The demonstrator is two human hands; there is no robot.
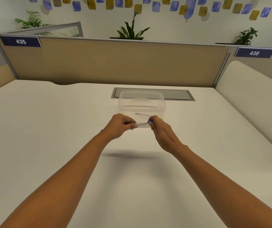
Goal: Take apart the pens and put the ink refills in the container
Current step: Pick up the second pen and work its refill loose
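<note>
Both hands (141,127) on pen (141,123), container (141,102) behind.

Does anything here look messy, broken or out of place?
Nothing stands out. Both hands, left and right, hold one pen level above the desk. The clear container stands upright behind them.

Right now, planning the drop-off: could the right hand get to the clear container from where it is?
Probably yes: the right hand is just in front of the container, nothing lies between, though it grips the pen.
</note>
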